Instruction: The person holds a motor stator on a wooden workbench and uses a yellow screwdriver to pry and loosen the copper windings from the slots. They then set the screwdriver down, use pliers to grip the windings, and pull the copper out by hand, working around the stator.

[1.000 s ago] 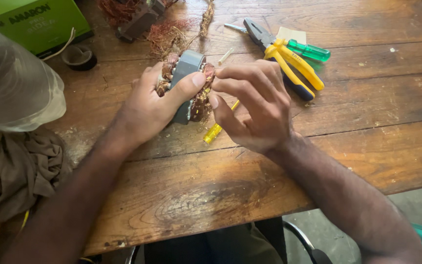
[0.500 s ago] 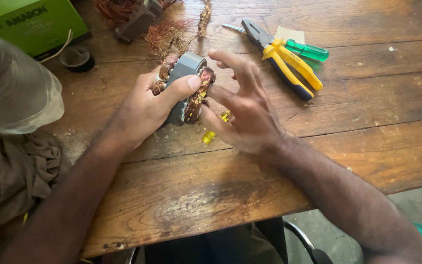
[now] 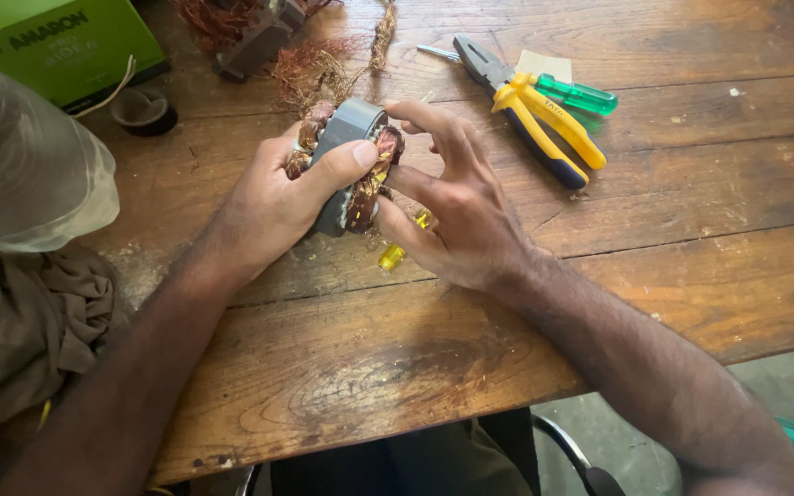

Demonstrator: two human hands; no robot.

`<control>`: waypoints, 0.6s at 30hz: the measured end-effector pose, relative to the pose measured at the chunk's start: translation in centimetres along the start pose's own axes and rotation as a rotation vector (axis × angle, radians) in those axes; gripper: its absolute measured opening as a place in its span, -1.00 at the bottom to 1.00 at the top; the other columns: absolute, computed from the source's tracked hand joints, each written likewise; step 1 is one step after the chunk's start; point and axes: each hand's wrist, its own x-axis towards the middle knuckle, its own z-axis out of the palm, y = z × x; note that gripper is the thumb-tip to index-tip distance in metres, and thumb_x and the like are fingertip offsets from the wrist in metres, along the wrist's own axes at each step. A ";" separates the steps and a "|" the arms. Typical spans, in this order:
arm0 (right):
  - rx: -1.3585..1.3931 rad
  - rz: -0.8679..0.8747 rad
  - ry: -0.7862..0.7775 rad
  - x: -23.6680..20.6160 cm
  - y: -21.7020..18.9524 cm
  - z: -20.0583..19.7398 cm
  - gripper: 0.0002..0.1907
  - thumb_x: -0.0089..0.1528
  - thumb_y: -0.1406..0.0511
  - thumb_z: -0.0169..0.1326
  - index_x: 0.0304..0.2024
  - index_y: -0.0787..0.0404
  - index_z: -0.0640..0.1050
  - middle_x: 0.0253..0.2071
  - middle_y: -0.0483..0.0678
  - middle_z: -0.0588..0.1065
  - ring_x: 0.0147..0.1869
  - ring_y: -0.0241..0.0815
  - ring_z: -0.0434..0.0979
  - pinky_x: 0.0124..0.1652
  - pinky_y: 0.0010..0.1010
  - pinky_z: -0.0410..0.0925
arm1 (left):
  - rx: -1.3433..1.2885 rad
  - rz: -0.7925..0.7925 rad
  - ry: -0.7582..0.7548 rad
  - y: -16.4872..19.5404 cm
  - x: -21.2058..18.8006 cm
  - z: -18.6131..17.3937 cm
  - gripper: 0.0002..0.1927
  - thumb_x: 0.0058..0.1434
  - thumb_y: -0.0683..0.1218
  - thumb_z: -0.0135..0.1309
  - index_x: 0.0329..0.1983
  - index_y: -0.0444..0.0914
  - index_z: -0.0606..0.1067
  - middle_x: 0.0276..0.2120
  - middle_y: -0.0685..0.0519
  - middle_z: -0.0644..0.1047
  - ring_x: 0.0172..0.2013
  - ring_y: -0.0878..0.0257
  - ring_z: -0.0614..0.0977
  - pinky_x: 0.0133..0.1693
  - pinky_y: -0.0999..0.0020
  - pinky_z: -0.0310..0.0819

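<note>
The left hand [image 3: 273, 197] is wrapped around a small motor stator [image 3: 349, 165], a grey metal ring stuffed with copper wire coils [image 3: 371, 184], and holds it up just above the wooden table [image 3: 654, 276] near the middle. The thumb presses on the grey metal side and the other fingers curl behind it, so the grip is closed tight on the stator. The right hand [image 3: 470, 220] has its fingers spread out, and the tips touch and poke at the copper coils on the side; it is not pinching anything that can be seen. The stator looks heavy and hard for its size, so the grey metal ring is the good place to hold. The copper wires look thin and bendy and could get scratched or pulled loose. A yellow screwdriver handle [image 3: 393, 254] lies on the table just under the right hand. Yellow pliers [image 3: 544, 133] and a green screwdriver [image 3: 581, 95] lie well apart to the right. A green box [image 3: 57, 41] sits at the top left corner; what is in it cannot be seen. A clear plastic bag [image 3: 20, 170] is on the left, above a brown cloth [image 3: 39, 321].
</note>
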 end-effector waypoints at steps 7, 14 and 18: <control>0.004 0.003 -0.004 0.1 -0.1 -0.1 -0.63 0.29 0.29 0.24 0.15 0.18 0.62 0.42 0.14 0.18 0.46 0.09 0.26 0.29 -0.06 0.33 | 0.014 0.013 -0.011 0.0 0.1 -0.1 -0.57 0.37 0.12 0.01 0.10 -0.29 0.52 -0.23 0.14 0.59 -0.21 0.43 0.60 -0.15 0.45 0.55; 0.007 -0.002 -0.002 0.1 -0.1 -0.2 -0.64 0.29 0.30 0.22 0.15 0.17 0.61 0.43 0.13 0.18 0.45 0.08 0.28 0.28 -0.08 0.34 | 0.051 0.010 0.000 -0.1 0.1 -0.1 -0.55 0.36 0.14 0.01 0.11 -0.27 0.52 -0.23 0.14 0.59 -0.21 0.44 0.60 -0.16 0.46 0.56; 0.018 0.003 -0.006 0.1 -0.2 -0.2 -0.64 0.30 0.29 0.23 0.16 0.17 0.61 0.43 0.13 0.18 0.43 0.06 0.29 0.27 -0.08 0.34 | 0.037 0.008 -0.002 -0.2 0.1 -0.1 -0.54 0.36 0.15 0.01 0.11 -0.27 0.52 -0.23 0.14 0.59 -0.22 0.43 0.60 -0.17 0.45 0.56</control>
